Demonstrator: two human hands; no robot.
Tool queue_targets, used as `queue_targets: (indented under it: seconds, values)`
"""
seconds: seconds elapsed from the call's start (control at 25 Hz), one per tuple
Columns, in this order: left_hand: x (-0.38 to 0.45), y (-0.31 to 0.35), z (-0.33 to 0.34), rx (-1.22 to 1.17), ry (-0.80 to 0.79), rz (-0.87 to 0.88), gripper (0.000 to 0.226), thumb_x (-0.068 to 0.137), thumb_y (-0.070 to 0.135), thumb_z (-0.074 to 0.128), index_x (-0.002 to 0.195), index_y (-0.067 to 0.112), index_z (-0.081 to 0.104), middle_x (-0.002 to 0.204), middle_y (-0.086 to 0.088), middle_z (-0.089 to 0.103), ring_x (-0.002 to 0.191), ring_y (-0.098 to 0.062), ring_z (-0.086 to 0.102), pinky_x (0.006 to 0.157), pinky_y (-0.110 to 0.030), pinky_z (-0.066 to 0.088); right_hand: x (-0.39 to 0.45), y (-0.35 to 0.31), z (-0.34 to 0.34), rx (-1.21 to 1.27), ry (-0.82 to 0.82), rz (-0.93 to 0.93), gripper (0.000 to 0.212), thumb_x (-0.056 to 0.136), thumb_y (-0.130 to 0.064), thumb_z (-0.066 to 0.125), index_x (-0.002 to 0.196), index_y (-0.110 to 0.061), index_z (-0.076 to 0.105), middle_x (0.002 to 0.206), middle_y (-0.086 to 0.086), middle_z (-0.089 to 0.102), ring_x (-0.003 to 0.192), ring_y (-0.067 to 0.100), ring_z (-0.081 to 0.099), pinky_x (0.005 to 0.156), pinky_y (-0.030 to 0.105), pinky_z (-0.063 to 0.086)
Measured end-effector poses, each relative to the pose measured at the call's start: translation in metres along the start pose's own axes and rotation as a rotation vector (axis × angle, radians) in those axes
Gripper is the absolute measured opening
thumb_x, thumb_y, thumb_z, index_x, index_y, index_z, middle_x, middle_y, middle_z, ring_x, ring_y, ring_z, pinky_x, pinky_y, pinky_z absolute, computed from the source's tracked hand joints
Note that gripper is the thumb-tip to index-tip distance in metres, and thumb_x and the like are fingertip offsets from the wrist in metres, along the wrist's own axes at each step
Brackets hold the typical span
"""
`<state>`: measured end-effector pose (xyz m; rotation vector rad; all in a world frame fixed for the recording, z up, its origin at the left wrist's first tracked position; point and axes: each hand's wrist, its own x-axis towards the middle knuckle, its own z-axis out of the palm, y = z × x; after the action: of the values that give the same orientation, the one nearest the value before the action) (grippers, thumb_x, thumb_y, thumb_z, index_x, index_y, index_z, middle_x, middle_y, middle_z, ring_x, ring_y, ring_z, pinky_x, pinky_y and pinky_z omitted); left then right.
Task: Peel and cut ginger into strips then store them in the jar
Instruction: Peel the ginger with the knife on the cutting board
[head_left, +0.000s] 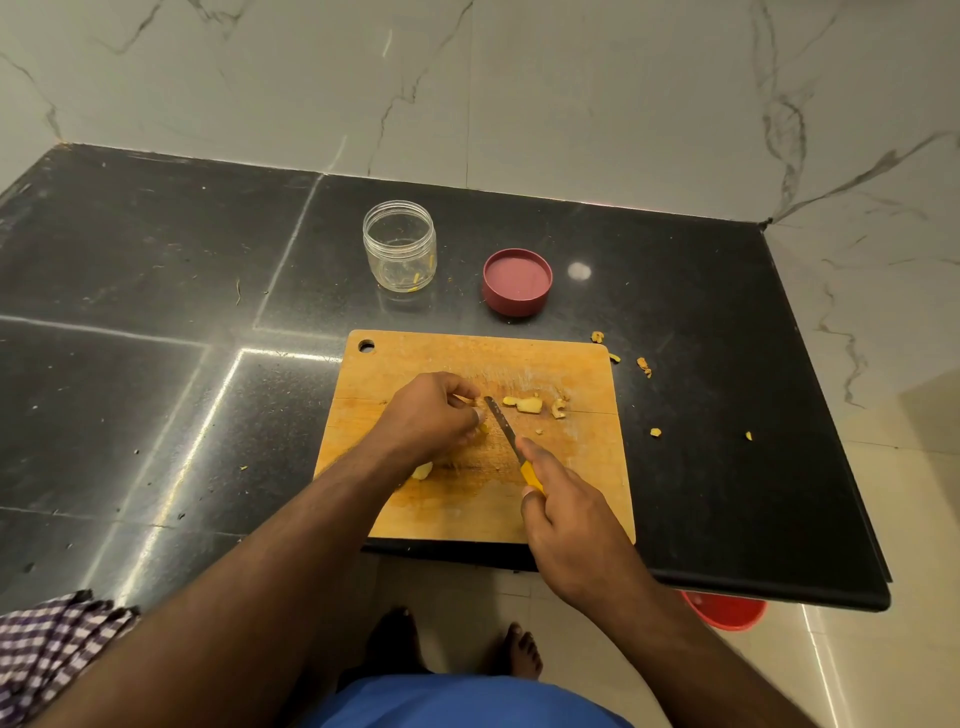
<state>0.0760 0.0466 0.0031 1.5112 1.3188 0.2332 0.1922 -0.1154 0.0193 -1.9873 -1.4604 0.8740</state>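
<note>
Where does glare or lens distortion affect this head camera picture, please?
Head view: bright streaks of glare lie on the black counter left of the cutting board, with a round spot beside the lid; the wide lens bows the counter's edges; both hands and the knife look reasonably sharp.

We count one jar (399, 245), one lid (517, 281), one cutting board (571, 493), one knife (511, 441), two hands.

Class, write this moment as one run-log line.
step: cutting ginger | left hand: pinches ginger piece on cutting board | right hand: holds knife | jar: open, few strips | lid: beside
</note>
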Motion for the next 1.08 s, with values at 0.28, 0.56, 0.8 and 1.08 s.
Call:
queue_targets:
  seconds: [0.28, 0.56, 0.8, 1.08]
  values:
    - [0.002, 0.0, 0.007, 0.038, 0.124, 0.021, 0.012, 0.09, 0.018, 0.074, 0.101, 0.021, 0.07, 0.074, -0.001, 0.074, 0.064, -0.011, 0.07, 0.064, -0.031, 0.062, 0.001, 0.004, 0.003, 0.001, 0.011, -0.004, 0.052, 0.102, -0.021, 0.039, 0.151, -0.029, 0.026, 0.149, -0.006, 0.041, 0.117, 0.014, 0.054, 0.093, 0.025, 0.044]
    - [0.0, -0.001, 0.009, 0.019, 0.154, 0.028, 0.011, 0.09, 0.019, 0.075, 0.101, 0.018, 0.072, 0.076, -0.001, 0.073, 0.062, -0.01, 0.068, 0.059, -0.024, 0.058, 0.005, -0.005, 0.005, -0.008, 0.008, -0.013, 0.053, 0.102, -0.021, 0.038, 0.153, -0.026, 0.022, 0.15, -0.004, 0.039, 0.132, 0.007, 0.039, 0.107, 0.02, 0.034]
    - [0.0, -0.003, 0.01, 0.003, 0.156, 0.043, 0.006, 0.09, 0.017, 0.074, 0.096, 0.016, 0.072, 0.076, -0.004, 0.074, 0.061, -0.011, 0.067, 0.064, -0.031, 0.061, 0.005, -0.012, 0.011, -0.105, -0.002, -0.005, 0.055, 0.102, -0.02, 0.036, 0.153, -0.027, 0.019, 0.143, -0.002, 0.044, 0.123, 0.009, 0.044, 0.099, 0.018, 0.035]
    - [0.0, -0.004, 0.012, 0.015, 0.176, 0.062, 0.007, 0.09, 0.015, 0.073, 0.086, 0.021, 0.07, 0.07, -0.002, 0.073, 0.058, -0.009, 0.064, 0.065, -0.034, 0.059, 0.007, -0.019, 0.014, -0.176, 0.009, -0.005, 0.057, 0.102, -0.019, 0.035, 0.154, -0.028, 0.014, 0.136, -0.002, 0.046, 0.112, 0.01, 0.048, 0.093, 0.023, 0.043]
